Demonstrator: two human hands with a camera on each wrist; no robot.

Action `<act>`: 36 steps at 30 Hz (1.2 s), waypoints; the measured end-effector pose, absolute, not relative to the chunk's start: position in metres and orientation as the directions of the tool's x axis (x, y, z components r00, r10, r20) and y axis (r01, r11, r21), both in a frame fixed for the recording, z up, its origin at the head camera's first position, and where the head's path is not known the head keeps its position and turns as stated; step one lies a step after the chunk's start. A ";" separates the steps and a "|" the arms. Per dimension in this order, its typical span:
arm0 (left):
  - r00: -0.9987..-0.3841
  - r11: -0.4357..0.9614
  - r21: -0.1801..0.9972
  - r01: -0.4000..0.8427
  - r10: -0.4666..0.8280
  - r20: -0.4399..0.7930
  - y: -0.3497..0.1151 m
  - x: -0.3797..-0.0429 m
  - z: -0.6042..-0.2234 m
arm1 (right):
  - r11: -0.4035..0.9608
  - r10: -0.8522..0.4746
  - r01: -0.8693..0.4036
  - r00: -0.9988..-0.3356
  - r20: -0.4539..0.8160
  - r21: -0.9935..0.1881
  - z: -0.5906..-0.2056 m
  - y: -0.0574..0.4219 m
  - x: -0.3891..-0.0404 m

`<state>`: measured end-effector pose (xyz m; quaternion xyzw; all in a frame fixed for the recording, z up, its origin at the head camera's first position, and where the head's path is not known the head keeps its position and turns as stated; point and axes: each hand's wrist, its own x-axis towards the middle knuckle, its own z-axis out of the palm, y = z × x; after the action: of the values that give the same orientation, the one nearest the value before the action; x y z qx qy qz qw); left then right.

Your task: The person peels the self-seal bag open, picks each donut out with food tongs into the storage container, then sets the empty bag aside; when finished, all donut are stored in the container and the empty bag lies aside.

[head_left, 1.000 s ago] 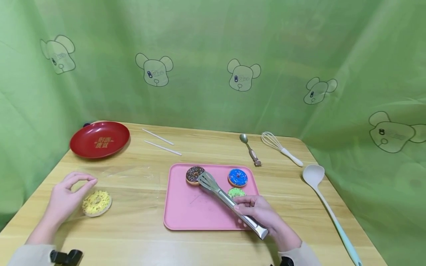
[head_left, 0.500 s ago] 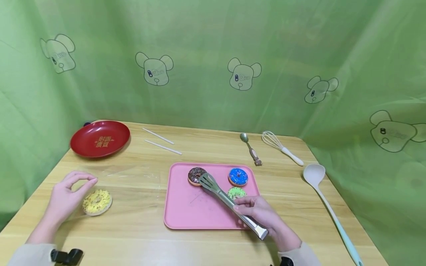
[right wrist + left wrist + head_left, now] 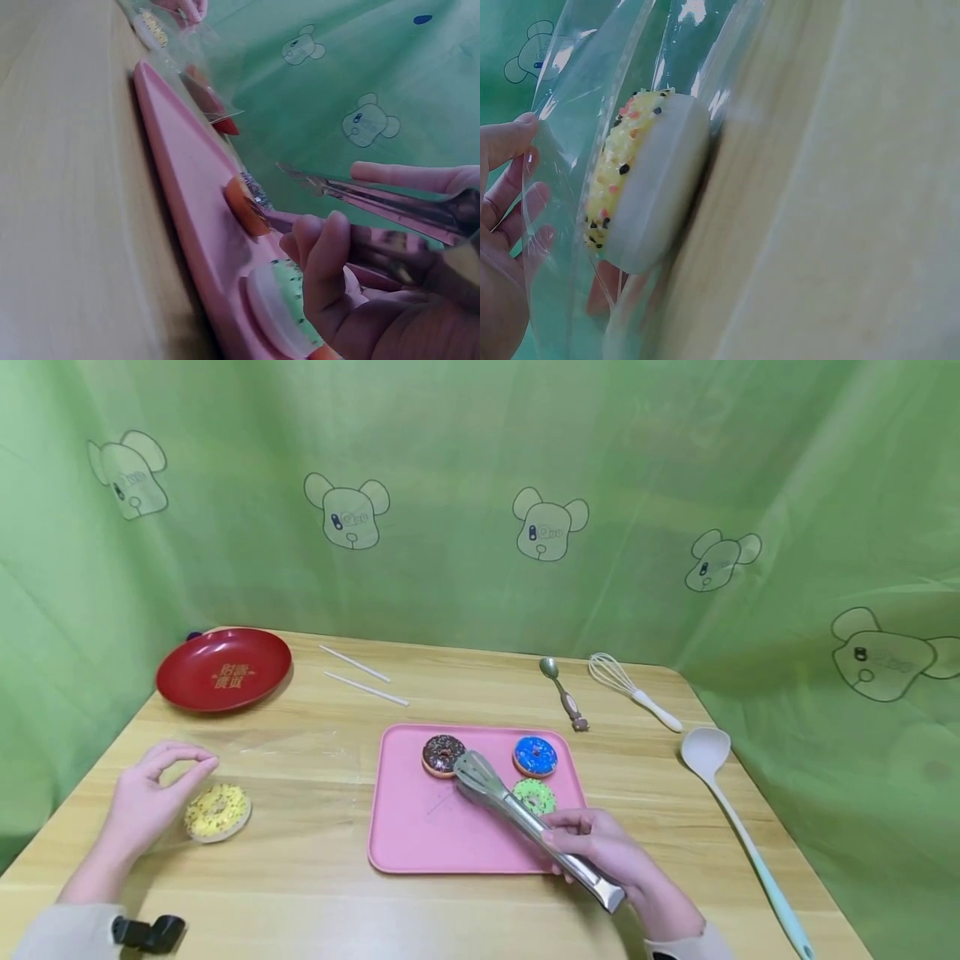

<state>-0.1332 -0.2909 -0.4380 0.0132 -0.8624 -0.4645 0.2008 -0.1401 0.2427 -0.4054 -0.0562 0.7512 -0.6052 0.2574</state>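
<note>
My left hand (image 3: 142, 793) pinches the edge of a clear plastic bag (image 3: 562, 187) between thumb and fingers. Inside the bag lies a yellow sprinkled donut (image 3: 217, 812), beside the hand on the table. My right hand (image 3: 611, 852) grips metal tongs (image 3: 525, 818) over the pink tray (image 3: 420, 843). In the right wrist view the two arms of the tongs are spread apart, and the lower tip overlaps the chocolate donut (image 3: 247, 207) on the tray. A green donut (image 3: 534, 795) and a blue donut (image 3: 536, 755) sit at the tray's right, the green one partly behind the tongs.
A red plate (image 3: 225, 670) stands at the back left, with two white sticks (image 3: 367, 688) to its right. Towards the back right lie a spoon (image 3: 562, 693) and a whisk (image 3: 637, 693). A long ladle (image 3: 738, 827) lies along the right edge. A green curtain (image 3: 450, 593) surrounds the table.
My right hand and the tongs have shifted slightly right and towards me, the tips moving off the chocolate donut's front edge. That donut sits slightly farther right. My left hand stays in place.
</note>
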 end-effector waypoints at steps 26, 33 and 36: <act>-0.893 0.596 0.773 0.217 -0.199 0.404 -0.290 -0.137 -0.440 | 0.290 -0.450 0.073 -0.870 -0.203 -0.954 -0.406 0.150 -0.168; -0.888 0.599 0.772 0.212 -0.212 0.408 -0.292 -0.137 -0.441 | 0.328 -0.521 -0.024 -0.839 -0.160 -0.944 -0.418 0.110 -0.178; -0.889 0.596 0.775 0.207 -0.215 0.403 -0.292 -0.136 -0.441 | 0.364 -0.537 -0.088 -0.833 -0.132 -0.927 -0.423 0.097 -0.184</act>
<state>-0.1364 -0.2921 -0.4409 0.0022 -0.8619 -0.4492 0.2351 -0.1835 0.0971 -0.4229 -0.1958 0.7980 -0.5288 0.2126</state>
